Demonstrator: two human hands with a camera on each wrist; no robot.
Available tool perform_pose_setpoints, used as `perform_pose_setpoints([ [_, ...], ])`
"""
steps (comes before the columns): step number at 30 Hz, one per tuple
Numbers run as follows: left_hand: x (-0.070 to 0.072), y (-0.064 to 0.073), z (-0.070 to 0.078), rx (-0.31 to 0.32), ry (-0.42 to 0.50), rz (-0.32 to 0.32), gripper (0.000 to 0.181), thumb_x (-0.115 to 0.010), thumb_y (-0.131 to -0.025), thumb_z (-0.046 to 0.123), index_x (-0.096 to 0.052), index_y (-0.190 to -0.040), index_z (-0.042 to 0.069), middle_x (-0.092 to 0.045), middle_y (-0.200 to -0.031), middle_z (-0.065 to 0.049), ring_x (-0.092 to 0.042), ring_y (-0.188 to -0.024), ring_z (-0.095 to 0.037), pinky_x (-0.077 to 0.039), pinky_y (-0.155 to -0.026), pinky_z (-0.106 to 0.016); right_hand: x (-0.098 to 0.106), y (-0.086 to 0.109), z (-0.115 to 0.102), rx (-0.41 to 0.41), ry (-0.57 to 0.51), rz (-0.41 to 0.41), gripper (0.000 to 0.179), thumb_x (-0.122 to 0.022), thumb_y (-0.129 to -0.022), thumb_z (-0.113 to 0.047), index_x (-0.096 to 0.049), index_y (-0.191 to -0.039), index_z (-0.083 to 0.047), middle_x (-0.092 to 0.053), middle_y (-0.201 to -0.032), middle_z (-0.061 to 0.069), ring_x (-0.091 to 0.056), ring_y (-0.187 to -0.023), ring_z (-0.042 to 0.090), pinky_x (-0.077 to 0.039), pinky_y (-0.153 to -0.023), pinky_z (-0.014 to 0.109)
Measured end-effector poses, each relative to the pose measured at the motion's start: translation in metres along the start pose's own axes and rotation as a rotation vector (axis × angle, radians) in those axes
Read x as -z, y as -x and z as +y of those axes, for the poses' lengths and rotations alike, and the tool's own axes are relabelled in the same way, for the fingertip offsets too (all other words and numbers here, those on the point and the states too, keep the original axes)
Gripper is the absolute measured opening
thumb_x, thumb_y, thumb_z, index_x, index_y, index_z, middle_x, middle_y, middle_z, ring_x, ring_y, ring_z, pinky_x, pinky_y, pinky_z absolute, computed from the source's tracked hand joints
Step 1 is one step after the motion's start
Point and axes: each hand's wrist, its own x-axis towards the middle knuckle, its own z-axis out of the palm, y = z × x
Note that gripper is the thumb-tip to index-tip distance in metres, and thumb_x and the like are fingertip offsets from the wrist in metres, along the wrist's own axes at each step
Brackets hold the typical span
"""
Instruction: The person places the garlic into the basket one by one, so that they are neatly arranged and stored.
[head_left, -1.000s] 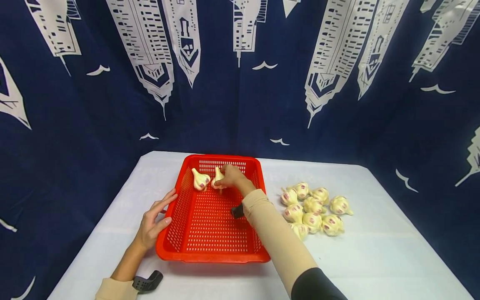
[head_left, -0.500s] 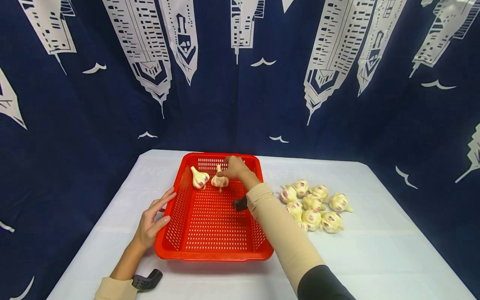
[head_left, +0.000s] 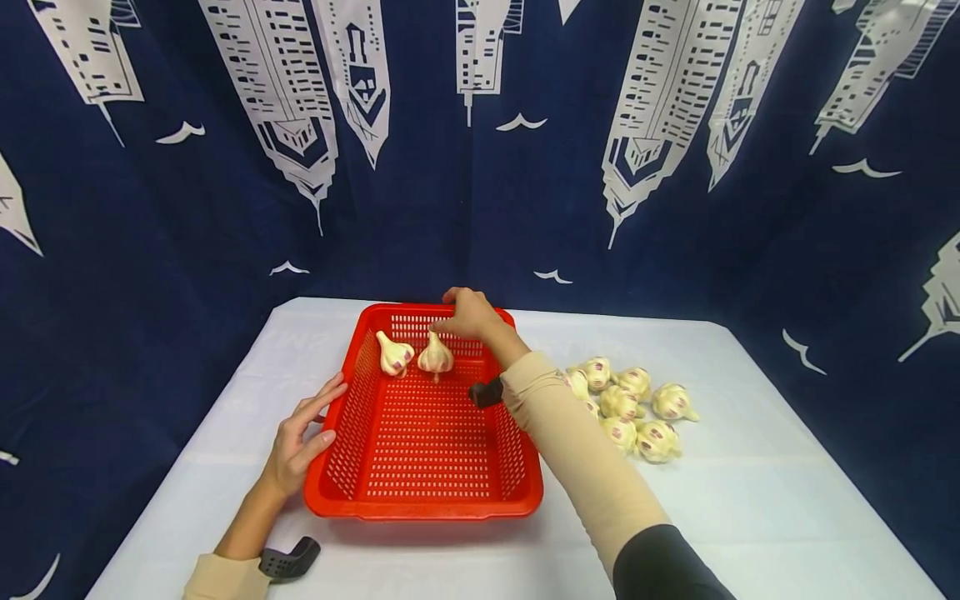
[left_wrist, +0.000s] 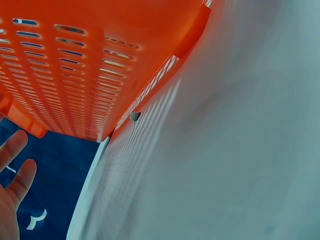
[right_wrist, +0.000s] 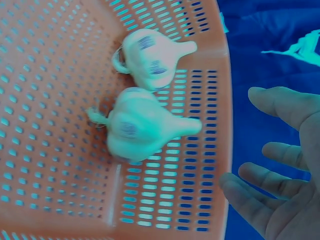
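Two garlic bulbs lie side by side at the far end of a red perforated plastic basket (head_left: pixel 423 510), stems toward its back wall. The nearer to my right hand (head_left: pixel 474 319) is the right garlic bulb (head_left: pixel 436 357); the left garlic bulb (head_left: pixel 394 356) lies beside it. In the right wrist view my right hand (right_wrist: pixel 285 165) is apart from both bulbs, fingers spread and holding nothing, over the basket's back rim. My left hand (head_left: pixel 296 446) rests with extended fingers against the basket's left rim. Its fingertips (left_wrist: pixel 25 172) show at the left wrist view's edge.
A group of several garlic bulbs (head_left: pixel 621 403) lies on the white table (head_left: pixel 750 500) right of the basket, partly hidden by my right sleeve. A dark blue curtain (head_left: pixel 450 217) with white printed buildings hangs behind the table.
My right hand has let go of the right garlic bulb and risen up and back toward the far rim. The bulb stays in the basket. My left hand keeps its place on the rim.
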Motion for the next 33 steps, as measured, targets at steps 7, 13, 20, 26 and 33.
perform_pose_setpoints([
  [7, 0.001, 0.0, -0.002, 0.008, -0.009, 0.002, 0.057, -0.05, -0.079, 0.003, -0.055, -0.135, -0.005, -0.047, -0.147, -0.021, -0.05, -0.11, -0.013, -0.039, -0.082, -0.026, 0.015, 0.01, -0.004, 0.051, -0.021, 0.037, 0.061, -0.078, -0.083, -0.032, -0.057, -0.134, -0.004, -0.064, -0.118, 0.013, -0.059, -0.108, 0.027, -0.049, -0.09, 0.04],
  [13, 0.001, 0.0, -0.002, 0.018, 0.0, 0.004, 0.057, -0.05, -0.079, 0.004, -0.055, -0.135, -0.006, -0.047, -0.148, -0.019, -0.05, -0.11, -0.012, -0.038, -0.083, -0.025, 0.028, 0.022, -0.001, 0.077, -0.034, 0.047, 0.062, -0.078, -0.082, -0.036, -0.058, -0.133, -0.006, -0.065, -0.118, 0.015, -0.06, -0.106, 0.028, -0.049, -0.09, 0.041],
  [20, 0.0, 0.0, 0.002, -0.001, -0.002, 0.006, 0.057, -0.051, -0.079, 0.003, -0.055, -0.135, -0.006, -0.046, -0.148, -0.019, -0.05, -0.109, -0.012, -0.038, -0.081, -0.027, 0.049, 0.04, 0.005, 0.099, -0.111, 0.079, 0.057, -0.078, -0.082, -0.033, -0.06, -0.13, -0.007, -0.068, -0.115, 0.016, -0.062, -0.107, 0.032, -0.049, -0.09, 0.045],
  [26, 0.001, 0.0, 0.003, 0.003, -0.005, 0.004, 0.057, -0.051, -0.079, 0.003, -0.056, -0.136, -0.004, -0.046, -0.149, -0.017, -0.049, -0.11, -0.011, -0.038, -0.081, -0.026, 0.056, 0.056, 0.01, 0.113, -0.126, 0.081, 0.058, -0.079, -0.082, -0.033, -0.061, -0.13, -0.006, -0.068, -0.114, 0.016, -0.063, -0.105, 0.032, -0.05, -0.089, 0.045],
  [33, 0.0, 0.0, 0.004, 0.006, 0.001, 0.007, 0.057, -0.051, -0.079, 0.003, -0.055, -0.136, -0.005, -0.046, -0.149, -0.017, -0.049, -0.11, -0.01, -0.038, -0.081, -0.025, 0.055, 0.073, 0.021, 0.106, -0.154, 0.047, 0.061, -0.079, -0.081, -0.033, -0.06, -0.131, -0.005, -0.068, -0.115, 0.019, -0.067, -0.094, 0.027, -0.054, -0.084, 0.041],
])
